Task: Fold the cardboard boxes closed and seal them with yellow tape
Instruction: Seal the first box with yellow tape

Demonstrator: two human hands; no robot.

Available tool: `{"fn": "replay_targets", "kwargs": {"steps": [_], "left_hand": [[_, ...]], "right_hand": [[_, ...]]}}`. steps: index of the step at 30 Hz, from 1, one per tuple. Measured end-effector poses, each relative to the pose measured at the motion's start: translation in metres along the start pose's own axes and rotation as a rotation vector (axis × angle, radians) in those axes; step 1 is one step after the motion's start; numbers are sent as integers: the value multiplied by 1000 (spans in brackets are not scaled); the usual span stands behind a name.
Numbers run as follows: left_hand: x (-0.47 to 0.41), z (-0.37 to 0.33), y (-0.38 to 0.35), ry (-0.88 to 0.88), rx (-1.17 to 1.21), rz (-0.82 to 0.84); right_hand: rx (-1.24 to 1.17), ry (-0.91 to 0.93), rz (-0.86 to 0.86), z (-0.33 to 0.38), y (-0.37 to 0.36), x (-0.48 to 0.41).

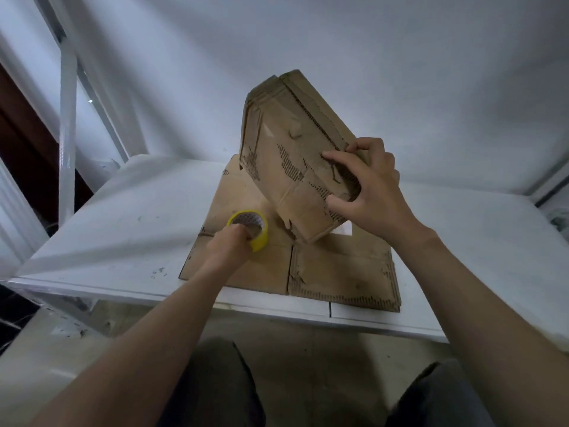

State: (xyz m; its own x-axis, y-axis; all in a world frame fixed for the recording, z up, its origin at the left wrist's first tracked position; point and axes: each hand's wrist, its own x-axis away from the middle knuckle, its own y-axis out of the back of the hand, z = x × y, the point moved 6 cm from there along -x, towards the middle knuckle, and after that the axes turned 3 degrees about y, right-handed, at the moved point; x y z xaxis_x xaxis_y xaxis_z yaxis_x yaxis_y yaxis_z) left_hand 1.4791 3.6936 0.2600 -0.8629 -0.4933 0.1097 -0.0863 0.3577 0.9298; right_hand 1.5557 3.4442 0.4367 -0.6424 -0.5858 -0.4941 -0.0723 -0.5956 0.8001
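While the right hand grips the cardboard box by its near-right corner, fingers spread over the top face and thumb hooked round the edge, the box stands tilted on one low corner, leaning back toward the far edge of the bench. It's propped on flattened cardboard sheets that lie across the middle of the bench & reach right to its front edge. Box surface is badly torn, corrugation showing in patches.

Left hand is clenched on the yellow tape roll, fingers apparently through the core, roll touching the flat sheets just left of the box's low corner. Can't tell if a tape end is peeled free, too small/blurred.

Step in hand, by my read: getting tape onto the box w/ flaps held shut. To do it well:
- keep the right hand pressing the flaps flat so the seam doesn't spring open
- probably set the box down square rather than balanced on a corner; it looks wobbly that way
- start tape on an intact patch of liner, not the ripped bits, since adhesive likely grabs poorly on bare flutes
- pull the strip straight along the seam, rub down before cutting.

Risk: the worn cardboard may tear further if squeezed hard.
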Motion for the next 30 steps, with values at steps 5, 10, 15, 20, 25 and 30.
{"fn": "replay_targets", "kwargs": {"steps": [5, 10, 15, 20, 25, 30], "left_hand": [[-18, 20, 45, 32, 162, -179], [-17, 45, 115, 139, 336, -372], [-3, 54, 178, 179, 373, -511], [17, 53, 210, 142, 406, -644], [32, 40, 217, 145, 438, -646], [42, -7, 222, 85, 493, -615]], "right_hand": [[-46, 51, 21, 8, -6, -36], [-135, 146, 65, 31, -16, -64], [-330, 142, 44, 39, -32, -73], [-374, 172, 35, 43, -52, -49], [-401, 155, -36, 44, -5, -48], [-286, 180, 4, 41, 65, -40]]}}
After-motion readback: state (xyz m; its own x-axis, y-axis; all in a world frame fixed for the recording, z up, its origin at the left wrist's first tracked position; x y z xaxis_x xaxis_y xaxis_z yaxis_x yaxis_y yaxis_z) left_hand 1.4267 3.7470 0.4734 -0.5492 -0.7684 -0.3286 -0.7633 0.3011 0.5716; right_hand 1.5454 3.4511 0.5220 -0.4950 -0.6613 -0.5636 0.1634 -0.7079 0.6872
